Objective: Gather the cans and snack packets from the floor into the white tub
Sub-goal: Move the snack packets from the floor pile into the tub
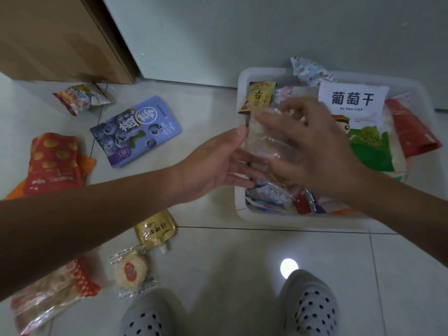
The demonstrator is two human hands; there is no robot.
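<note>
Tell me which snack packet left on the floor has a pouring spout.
The gold foil pouch lying next to the round cracker in clear wrap. A white capped spout sticks out of its corner; the rest are flat sealed bags.

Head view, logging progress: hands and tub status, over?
Left hand and right hand hold clear packet above white tub. Purple packet, others on floor. Nothing blocking.

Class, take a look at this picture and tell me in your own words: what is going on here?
A person holds a clear packet with the left hand and right hand above the white tub, which already has many snack packets in it. A purple pouch, a red bag, a gold spout pouch and a round cracker packet lie on the floor.
</note>
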